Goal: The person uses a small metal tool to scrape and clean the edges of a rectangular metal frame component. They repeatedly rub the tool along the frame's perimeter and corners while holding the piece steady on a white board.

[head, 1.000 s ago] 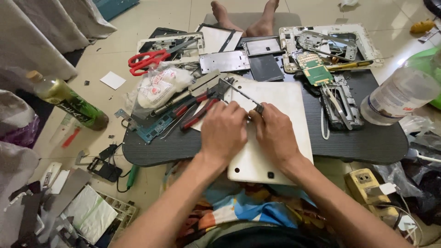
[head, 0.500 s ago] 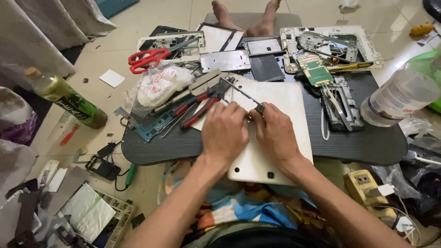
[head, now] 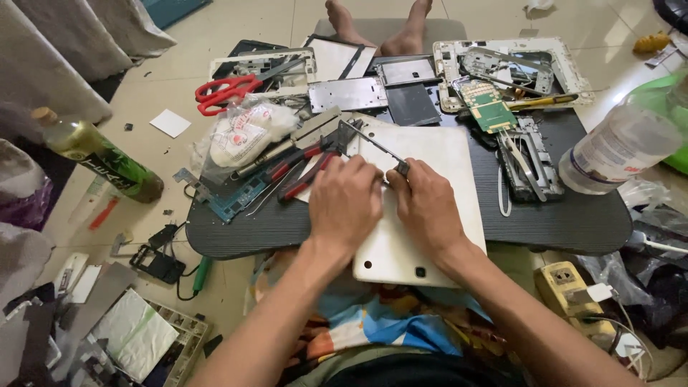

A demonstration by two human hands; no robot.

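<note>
Cluttered black lap table holds a white tablet back face down, left hand pressing flat, right hand pinching a thin metal tool; best worked gently along the edge.

Little changes: left hand and right hand shift slightly toward 12 o'clock on white tablet back; view tilts marginally.

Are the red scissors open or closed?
Closed. The red scissors lie flat with both handle loops side by side and the blades together in one line.
</note>
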